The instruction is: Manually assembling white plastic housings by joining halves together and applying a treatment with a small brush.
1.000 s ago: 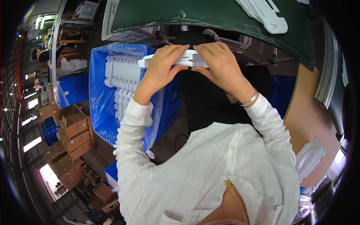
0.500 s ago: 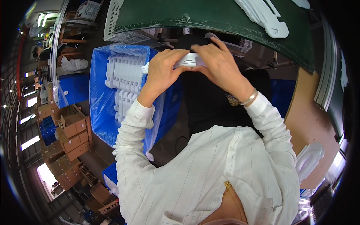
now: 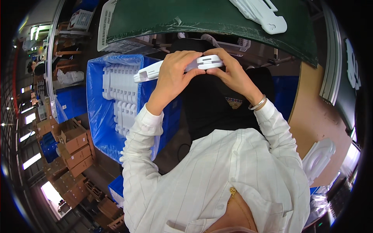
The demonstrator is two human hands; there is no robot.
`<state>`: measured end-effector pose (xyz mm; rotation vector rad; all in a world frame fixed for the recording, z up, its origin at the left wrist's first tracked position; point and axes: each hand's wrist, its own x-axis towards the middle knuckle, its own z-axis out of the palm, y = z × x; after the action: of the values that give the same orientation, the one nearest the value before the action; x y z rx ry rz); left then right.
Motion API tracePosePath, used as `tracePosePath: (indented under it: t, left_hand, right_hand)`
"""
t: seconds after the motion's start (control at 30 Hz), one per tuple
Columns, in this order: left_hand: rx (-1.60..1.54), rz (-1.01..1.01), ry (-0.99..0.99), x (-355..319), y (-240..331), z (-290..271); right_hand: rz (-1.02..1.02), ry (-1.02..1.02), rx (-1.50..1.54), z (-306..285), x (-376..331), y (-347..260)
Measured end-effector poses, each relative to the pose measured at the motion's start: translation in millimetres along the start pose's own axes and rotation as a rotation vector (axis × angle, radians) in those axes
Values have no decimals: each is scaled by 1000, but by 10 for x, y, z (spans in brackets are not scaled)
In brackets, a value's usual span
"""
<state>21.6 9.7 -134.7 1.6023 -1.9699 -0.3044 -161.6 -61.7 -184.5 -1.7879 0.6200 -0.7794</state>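
Note:
Both my hands hold a long white moulded plastic part (image 3: pixel 210 61) level above my lap, with its narrow side facing me. My left hand (image 3: pixel 173 73) is closed around its middle, and the part's left end juts out past that hand. At the right end, my right hand (image 3: pixel 235 77) grips it with fingers on top and thumb beneath. The stretch behind my left fingers is hidden. To the left, a blue crate (image 3: pixel 93 97) lined with clear film holds rows of similar-looking white plastic parts (image 3: pixel 121 85).
Ahead is a green worktable (image 3: pixel 163 19) with a worn edge and a white plastic part (image 3: pixel 268 17) on it. White plastic pieces (image 3: pixel 320 155) lie on a brown board (image 3: pixel 318 116) to my right. Cardboard boxes (image 3: pixel 74 141) are stacked far left.
The white plastic part now shows more at both ends. My right hand's raised, blurred fingers have come down onto its right end. The whole view has shifted slightly.

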Motion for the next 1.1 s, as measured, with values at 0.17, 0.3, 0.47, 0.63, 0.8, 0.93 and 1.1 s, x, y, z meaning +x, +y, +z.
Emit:
tracePosePath:
  t: [0.17, 0.3, 0.47, 0.63, 0.8, 0.93, 1.1]
  left_hand:
    - [15, 26, -24, 46, 13, 32]
    - [55, -36, 16, 39, 50, 133]
    - [87, 11, 12, 24, -19, 110]
    - [409, -38, 174, -97, -179, -44]
    - [427, -65, 277, -64, -431, 92]
    - [419, -7, 374, 9, -498, 122]
    - [418, -18, 304, 51, -384, 66]
  right_hand:
    - [121, -67, 224, -13, -3, 46]
    - [135, 9, 162, 71, -17, 113]
    - [53, 59, 148, 73, -2, 106]
    - [51, 75, 77, 33, 11, 58]
    - [93, 38, 87, 62, 12, -38]
    - [136, 22, 100, 44, 36, -61]
    - [-277, 228, -330, 184, 232, -170]
